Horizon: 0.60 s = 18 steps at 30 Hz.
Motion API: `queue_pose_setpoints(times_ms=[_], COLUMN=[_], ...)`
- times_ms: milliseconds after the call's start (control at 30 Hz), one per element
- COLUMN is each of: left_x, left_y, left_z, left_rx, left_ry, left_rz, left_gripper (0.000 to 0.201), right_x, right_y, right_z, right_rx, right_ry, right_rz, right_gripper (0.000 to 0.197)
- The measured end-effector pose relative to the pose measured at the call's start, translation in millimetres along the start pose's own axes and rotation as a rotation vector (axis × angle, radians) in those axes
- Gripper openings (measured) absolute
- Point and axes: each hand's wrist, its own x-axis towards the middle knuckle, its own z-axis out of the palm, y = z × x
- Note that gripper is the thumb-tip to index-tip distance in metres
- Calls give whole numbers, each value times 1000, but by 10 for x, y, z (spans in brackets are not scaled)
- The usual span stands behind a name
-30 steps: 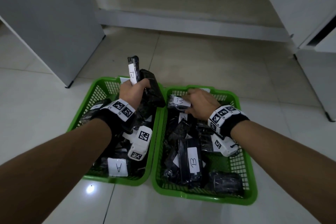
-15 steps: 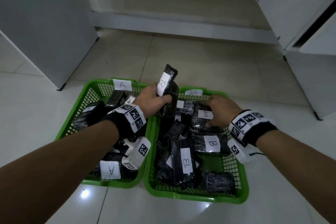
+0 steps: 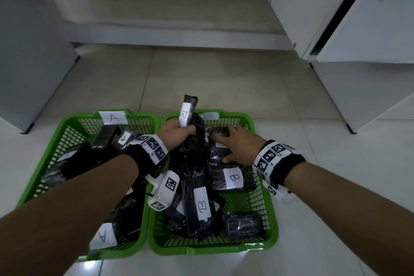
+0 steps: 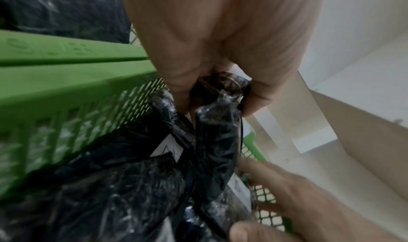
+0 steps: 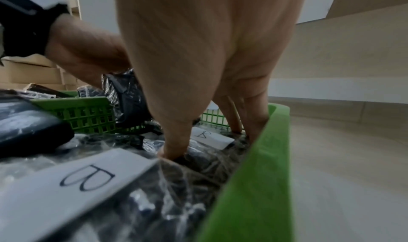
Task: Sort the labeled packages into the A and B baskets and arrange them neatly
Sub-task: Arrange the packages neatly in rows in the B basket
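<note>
Two green mesh baskets sit side by side on the floor: the A basket (image 3: 67,120) on the left and the B basket (image 3: 212,250) on the right. Both hold several black wrapped packages with white labels. My left hand (image 3: 179,131) (image 4: 216,92) grips a black package labelled B (image 3: 187,114) (image 4: 218,141), held upright over the far left part of the B basket. My right hand (image 3: 230,145) (image 5: 207,141) lies with spread, straight fingers on a B package (image 5: 212,137) at the basket's far right, its fingertips against the wall (image 5: 253,176).
More B packages (image 3: 202,204) (image 3: 233,178) fill the right basket, and A packages (image 3: 103,236) (image 3: 124,138) fill the left. White cabinets stand at left (image 3: 33,63) and right (image 3: 358,85). Tiled floor (image 3: 212,78) lies beyond. Cardboard boxes (image 5: 33,71) are stacked to the left.
My left hand has carried the upright B package rightwards, from over the A basket to over the B basket. My right hand has slid towards the B basket's far right corner.
</note>
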Motion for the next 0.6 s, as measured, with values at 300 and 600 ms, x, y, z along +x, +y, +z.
queue_pose_setpoints(times_ms=[300,600], left_x=[-144,-405], left_y=[4,389], left_z=[-64,170], left_rx=[22,-351], left_ry=[41,-77], left_rz=[162,58], left_gripper=[35,45], right_x=[-73,-347], right_y=[-3,-94], right_z=[-294,-176], right_rx=[323,1457], right_ry=[150,182], right_rz=[28,91], right_gripper=[70,62])
